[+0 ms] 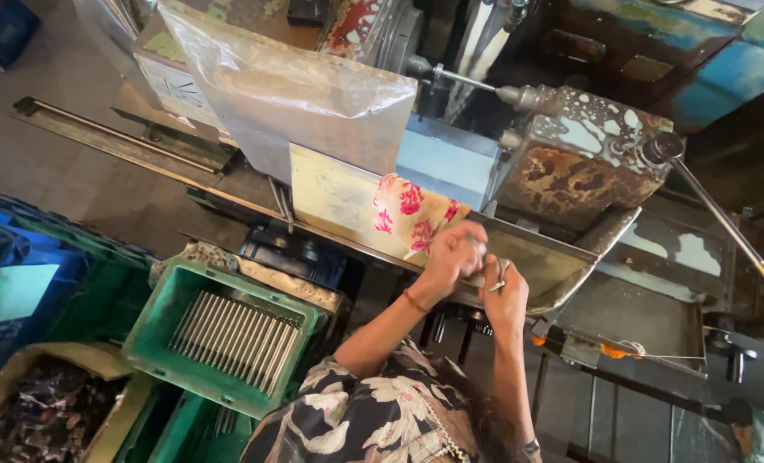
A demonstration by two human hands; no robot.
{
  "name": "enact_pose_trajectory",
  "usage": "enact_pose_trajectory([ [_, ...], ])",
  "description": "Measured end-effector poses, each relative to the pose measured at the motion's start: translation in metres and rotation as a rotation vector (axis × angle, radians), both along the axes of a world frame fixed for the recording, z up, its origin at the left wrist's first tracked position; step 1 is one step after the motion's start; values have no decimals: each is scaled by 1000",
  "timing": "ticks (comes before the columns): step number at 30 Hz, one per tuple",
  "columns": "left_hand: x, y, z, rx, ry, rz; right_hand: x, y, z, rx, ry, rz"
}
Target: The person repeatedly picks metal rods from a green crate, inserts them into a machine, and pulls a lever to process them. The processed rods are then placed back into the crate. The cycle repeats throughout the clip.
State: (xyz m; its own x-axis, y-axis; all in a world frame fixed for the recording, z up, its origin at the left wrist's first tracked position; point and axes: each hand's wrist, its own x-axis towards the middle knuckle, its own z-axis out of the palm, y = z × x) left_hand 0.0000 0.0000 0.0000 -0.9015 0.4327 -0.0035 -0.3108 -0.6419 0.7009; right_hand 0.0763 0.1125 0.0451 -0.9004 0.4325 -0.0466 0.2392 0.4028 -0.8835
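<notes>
Two hands work a thin metal rod at a worn machine's tray

From the rusty machine (583,163) at one o'clock to its metal tray (562,257): the left hand (453,255) is curled shut, the right hand (504,296) pinches a small rod (496,285); a slip could drop it between machine and green crate (168,309) at eight o'clock

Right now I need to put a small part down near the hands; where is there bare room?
Bare: the grey ledge right of the right hand, below the rusty housing, and the far end of the metal tray. Crowded: the tray's near end, under the left hand and the floral cloth; the green crate, full of rods.
</notes>
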Motion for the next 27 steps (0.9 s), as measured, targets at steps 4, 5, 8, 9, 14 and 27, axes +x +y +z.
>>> enact_pose_trajectory([
  [4,4,17,25,248,-147,57,9,4,8,25,189,-23],
  [5,4,19,31,221,-111,30,10,8,10,-6,223,-11],
  [8,12,18,35,143,6,-73,24,28,5,-25,174,73],
  [9,12,19,36,119,57,-111,27,35,1,-18,144,111],
  [14,20,17,37,-70,646,-207,32,55,-30,111,205,184],
  [27,31,37,34,508,-328,215,64,48,8,425,328,-67],
])
